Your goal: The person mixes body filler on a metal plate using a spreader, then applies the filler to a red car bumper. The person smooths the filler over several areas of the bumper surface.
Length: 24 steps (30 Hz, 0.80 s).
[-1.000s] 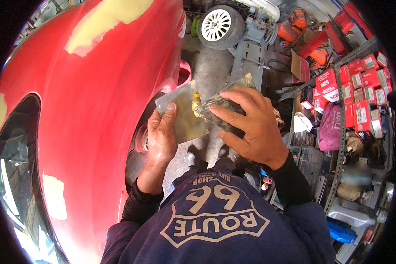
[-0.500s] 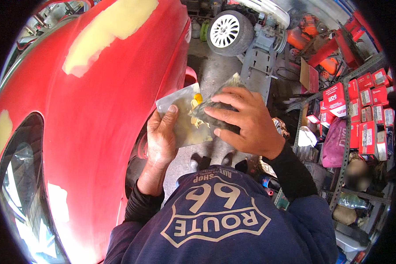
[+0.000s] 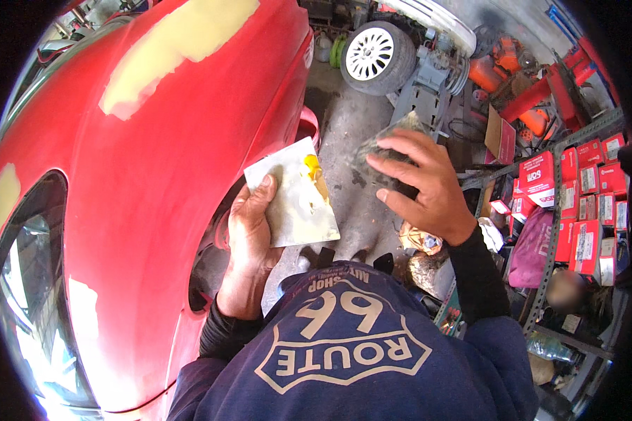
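My left hand [image 3: 251, 221] is closed on a pale, smeared flat square plate [image 3: 288, 210], thumb on its face. A bright yellow blob [image 3: 311, 165] and a streak of creamy paste lie on the plate's upper right. My right hand [image 3: 432, 193] grips a grimy, darker flat spreader [image 3: 376, 147] smeared with paste, held apart from the plate, to its right. To my left is a red car body panel [image 3: 133, 203] bearing pale yellow patches [image 3: 175, 49] and a dark lamp or glass opening [image 3: 35, 266].
A white-rimmed wheel [image 3: 376, 56] sits beside a grey metal rig [image 3: 425, 84] at the back. Orange equipment [image 3: 484, 74] stands behind an open cardboard box [image 3: 498, 140]. Metal shelving [image 3: 562, 147] on my right holds several red boxes [image 3: 583, 245] and a pink sack [image 3: 528, 259]. Concrete floor [image 3: 351, 123] lies below.
The spreader in my right hand has moved rightward, away from the plate it overlapped. My left hand and plate have shifted slightly left, and more of the plate's face shows.
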### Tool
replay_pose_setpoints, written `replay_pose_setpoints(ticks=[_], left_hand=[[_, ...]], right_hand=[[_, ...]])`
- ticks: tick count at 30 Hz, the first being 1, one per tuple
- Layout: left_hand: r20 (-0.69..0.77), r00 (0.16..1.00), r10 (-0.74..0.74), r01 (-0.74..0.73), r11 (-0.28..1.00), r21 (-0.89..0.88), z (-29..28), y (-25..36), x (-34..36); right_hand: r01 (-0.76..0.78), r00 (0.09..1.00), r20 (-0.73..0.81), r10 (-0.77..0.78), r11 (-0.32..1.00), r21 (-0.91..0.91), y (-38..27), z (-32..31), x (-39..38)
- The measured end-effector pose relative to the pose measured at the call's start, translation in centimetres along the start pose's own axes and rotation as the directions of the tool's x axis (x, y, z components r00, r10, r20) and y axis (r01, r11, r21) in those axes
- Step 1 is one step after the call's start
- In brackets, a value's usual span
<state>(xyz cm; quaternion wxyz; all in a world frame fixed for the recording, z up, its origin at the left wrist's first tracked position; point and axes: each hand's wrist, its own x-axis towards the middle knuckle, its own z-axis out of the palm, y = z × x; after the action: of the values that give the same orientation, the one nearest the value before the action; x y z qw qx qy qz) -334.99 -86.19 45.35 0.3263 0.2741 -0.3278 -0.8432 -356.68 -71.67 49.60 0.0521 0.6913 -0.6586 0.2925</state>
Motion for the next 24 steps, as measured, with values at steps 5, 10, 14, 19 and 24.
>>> replay_pose_setpoints(ticks=[5, 10, 14, 19, 24], left_hand=[[0.095, 0.965, 0.244, -0.262, 0.902, 0.343, 1.4, -0.1, -1.3], [0.084, 0.932, 0.354, -0.358, 0.855, 0.375, 2.3, -0.5, -1.7], [0.027, 0.874, 0.485, -0.417, 0.72, 0.554, 1.9, 1.3, -1.4], [-0.057, 0.944, 0.326, -0.325, 0.945, 0.037, 0.3, 4.9, -1.5], [-0.038, 0.998, -0.048, 0.034, 0.951, -0.307, 0.4, 1.1, -1.4]], right_hand=[[0.031, 0.999, -0.04, -0.034, 0.997, -0.073, -2.4, -0.7, 1.3], [0.087, 0.996, 0.011, -0.088, 0.996, 0.03, -4.8, 0.6, 1.0], [0.139, 0.978, 0.151, -0.147, 0.988, 0.06, -4.4, 1.3, -0.3], [-0.205, 0.977, 0.182, 0.113, 0.733, 0.649, -2.5, 0.9, 0.1], [0.213, 0.973, -0.103, -0.208, 0.624, 0.752, -5.3, 1.7, -0.2]])
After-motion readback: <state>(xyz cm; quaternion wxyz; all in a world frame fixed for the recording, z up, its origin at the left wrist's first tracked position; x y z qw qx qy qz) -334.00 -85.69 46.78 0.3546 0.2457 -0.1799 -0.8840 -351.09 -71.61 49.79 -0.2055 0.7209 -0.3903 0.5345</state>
